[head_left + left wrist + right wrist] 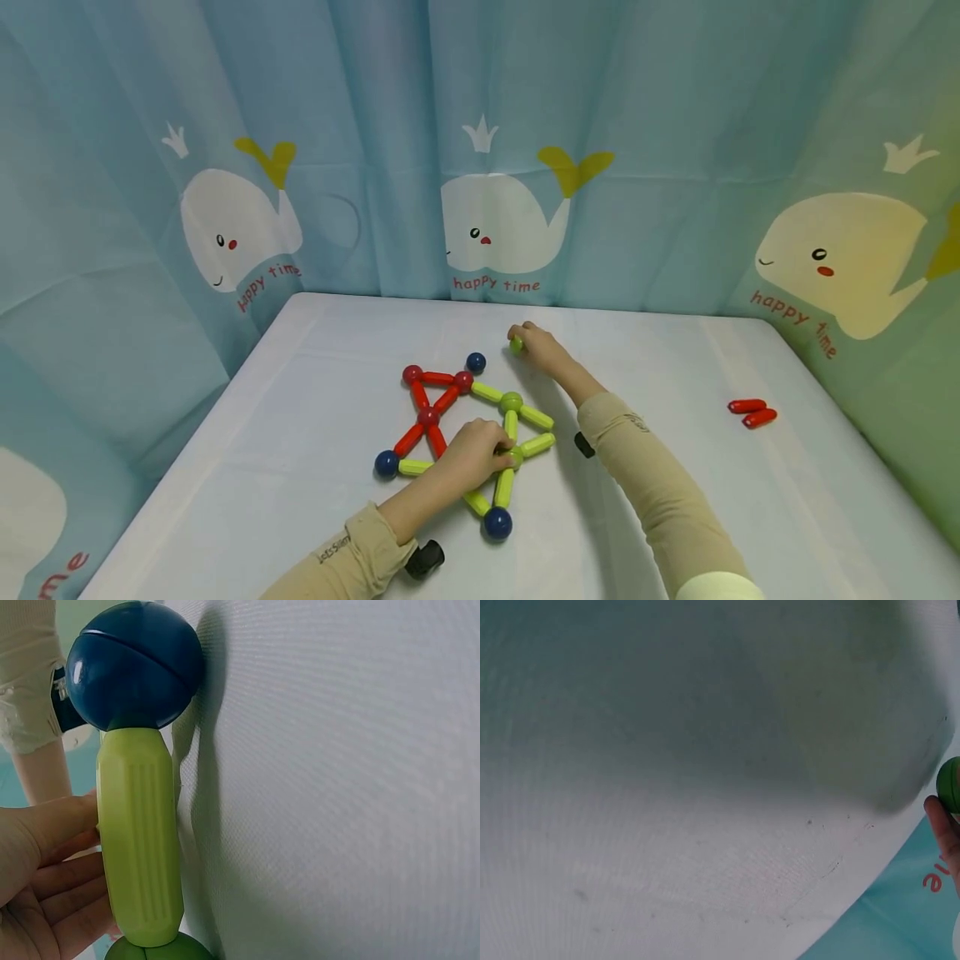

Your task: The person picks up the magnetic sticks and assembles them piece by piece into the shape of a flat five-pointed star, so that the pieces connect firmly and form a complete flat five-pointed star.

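Observation:
On the white table lies a flat figure of magnetic rods and balls, with red rods [410, 439] on one side and yellow-green rods [536, 417] on the other. My left hand [471, 454] reaches over it, thumb and fingers pinching a green ball [515, 457] where several rods meet. In the left wrist view, a yellow-green rod [142, 832] with a dark blue ball [135, 664] partly covers that hand. Toward the back of the table my right hand [543, 350] holds a loose green ball [516, 343], which shows at the edge of the right wrist view.
A separate dark blue ball [476, 362] lies just behind the figure. Two red rods [747, 406] rest together at the right. A blue curtain [390, 167] with printed whales hangs behind and beside the table [315, 350].

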Tool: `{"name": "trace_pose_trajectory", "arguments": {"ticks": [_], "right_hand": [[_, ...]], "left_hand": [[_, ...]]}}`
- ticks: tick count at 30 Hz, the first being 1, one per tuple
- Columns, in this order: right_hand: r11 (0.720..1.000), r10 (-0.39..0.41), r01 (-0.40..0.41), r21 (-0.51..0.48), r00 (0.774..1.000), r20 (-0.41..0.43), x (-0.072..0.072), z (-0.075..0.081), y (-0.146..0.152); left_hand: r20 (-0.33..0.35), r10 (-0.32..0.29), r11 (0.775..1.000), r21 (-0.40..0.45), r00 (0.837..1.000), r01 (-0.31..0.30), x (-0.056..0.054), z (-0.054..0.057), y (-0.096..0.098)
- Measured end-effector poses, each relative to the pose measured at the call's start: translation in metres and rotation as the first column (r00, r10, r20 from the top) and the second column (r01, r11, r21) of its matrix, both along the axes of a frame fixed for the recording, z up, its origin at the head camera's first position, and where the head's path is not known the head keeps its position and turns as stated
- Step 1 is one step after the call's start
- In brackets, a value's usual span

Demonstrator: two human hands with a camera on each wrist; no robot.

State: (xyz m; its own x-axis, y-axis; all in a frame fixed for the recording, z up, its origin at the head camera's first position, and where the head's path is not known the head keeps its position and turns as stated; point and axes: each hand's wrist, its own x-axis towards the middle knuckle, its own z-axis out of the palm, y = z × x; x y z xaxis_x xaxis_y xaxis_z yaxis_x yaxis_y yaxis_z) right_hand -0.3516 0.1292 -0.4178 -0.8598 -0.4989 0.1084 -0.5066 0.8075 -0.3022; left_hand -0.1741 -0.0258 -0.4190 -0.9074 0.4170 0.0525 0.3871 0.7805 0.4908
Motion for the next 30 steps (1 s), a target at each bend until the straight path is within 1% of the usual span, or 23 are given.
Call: {"name": "trace_pose_trajectory", "arguments": {"ticks": [5, 12, 16, 19, 22, 30], "right_hand": [[0.999, -0.001, 0.000, -0.054, 1.000, -0.012, 0.001, 0.001, 0.003], [0.996, -0.022, 0.019, -0.087, 0.999, -0.033, 0.002, 0.005, 0.003], [0.994, -0.015, 0.011, -0.111, 0.999, -0.039, 0.004, 0.007, 0.003], [0.991, 0.004, -0.011, -0.136, 0.998, -0.057, 0.005, 0.008, 0.003], [0.982, 0.012, -0.024, -0.185, 0.998, -0.066, 0.006, 0.009, 0.005], [0.950, 0.024, -0.034, -0.311, 0.999, -0.039, 0.013, 0.013, 0.015]], "left_hand": [[0.011, 0.011, 1.000, 0.008, 1.000, -0.011, 0.000, -0.001, 0.001], [0.021, 0.012, 1.000, 0.010, 1.000, -0.013, 0.000, 0.002, 0.002], [0.019, 0.019, 1.000, 0.005, 1.000, -0.019, 0.001, 0.003, 0.002], [0.022, 0.026, 1.000, 0.000, 0.999, -0.026, 0.002, 0.003, 0.002], [0.020, 0.026, 1.000, 0.000, 0.999, -0.026, 0.002, 0.002, 0.001], [0.031, 0.026, 1.000, -0.005, 0.999, -0.026, 0.001, 0.002, 0.002]]}}
